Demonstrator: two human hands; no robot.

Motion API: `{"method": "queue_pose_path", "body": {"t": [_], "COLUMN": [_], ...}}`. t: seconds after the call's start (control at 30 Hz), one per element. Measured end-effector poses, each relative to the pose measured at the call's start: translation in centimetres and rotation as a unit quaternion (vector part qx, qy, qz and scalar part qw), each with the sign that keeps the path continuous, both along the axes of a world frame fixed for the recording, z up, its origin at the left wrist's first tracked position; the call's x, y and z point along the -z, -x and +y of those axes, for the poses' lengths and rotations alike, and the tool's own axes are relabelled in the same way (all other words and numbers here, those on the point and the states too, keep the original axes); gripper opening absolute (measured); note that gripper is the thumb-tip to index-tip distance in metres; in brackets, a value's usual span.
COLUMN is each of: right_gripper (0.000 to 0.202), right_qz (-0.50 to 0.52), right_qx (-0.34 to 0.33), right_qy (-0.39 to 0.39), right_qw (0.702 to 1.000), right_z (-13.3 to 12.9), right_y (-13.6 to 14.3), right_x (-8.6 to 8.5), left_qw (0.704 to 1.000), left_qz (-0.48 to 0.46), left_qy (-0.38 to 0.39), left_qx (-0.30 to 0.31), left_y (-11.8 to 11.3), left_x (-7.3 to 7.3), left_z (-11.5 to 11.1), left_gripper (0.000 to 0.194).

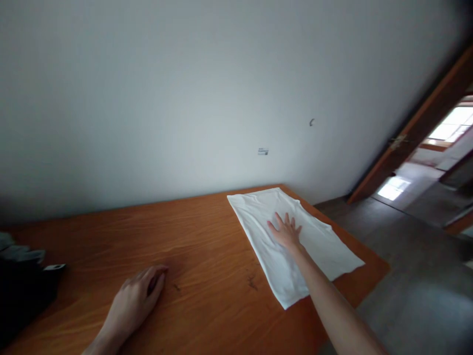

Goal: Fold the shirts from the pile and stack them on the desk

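A white cloth (258, 222) lies spread over the right end of a brown wooden table (207, 246), with some wrinkles along its left side. My right hand (286, 231) rests on the cloth, palm down and fingers spread, holding nothing. To the left, my left hand (136, 298) rests on the bare wood, away from the cloth. Its fingers are curled and nothing shows between the thumb and fingers.
Dark and grey fabric (27, 291) is piled at the table's left end. A pale wall (166, 98) stands behind the table. Beyond the right edge are grey floor (406, 305) and a brown door (417, 128).
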State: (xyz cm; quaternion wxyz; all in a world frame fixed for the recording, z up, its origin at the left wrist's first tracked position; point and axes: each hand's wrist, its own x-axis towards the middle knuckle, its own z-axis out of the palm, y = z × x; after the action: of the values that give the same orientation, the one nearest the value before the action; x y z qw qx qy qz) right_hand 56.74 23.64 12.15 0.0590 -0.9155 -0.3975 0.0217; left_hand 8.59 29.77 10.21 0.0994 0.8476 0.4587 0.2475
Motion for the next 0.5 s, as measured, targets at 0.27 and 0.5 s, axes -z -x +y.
{"method": "queue_pose_path", "body": {"t": [0.27, 0.5], "right_gripper": [0.086, 0.087], "right_qz": [0.045, 0.051], "right_qx": [0.021, 0.019], "right_qy": [0.052, 0.052], "right_qw": [0.997, 0.997], "right_z": [-1.7, -2.4], "right_y": [0.1, -0.6], "right_x": [1.8, 2.0], "left_qw": [0.998, 0.998], "left_qz": [0.03, 0.03], "left_qy": [0.047, 0.055], "left_qx": [-0.014, -0.021], "left_y": [-0.1, 0.0], "left_x": [-0.4, -0.3], "left_z": [0.4, 0.5], "left_gripper": [0.039, 0.038]}}
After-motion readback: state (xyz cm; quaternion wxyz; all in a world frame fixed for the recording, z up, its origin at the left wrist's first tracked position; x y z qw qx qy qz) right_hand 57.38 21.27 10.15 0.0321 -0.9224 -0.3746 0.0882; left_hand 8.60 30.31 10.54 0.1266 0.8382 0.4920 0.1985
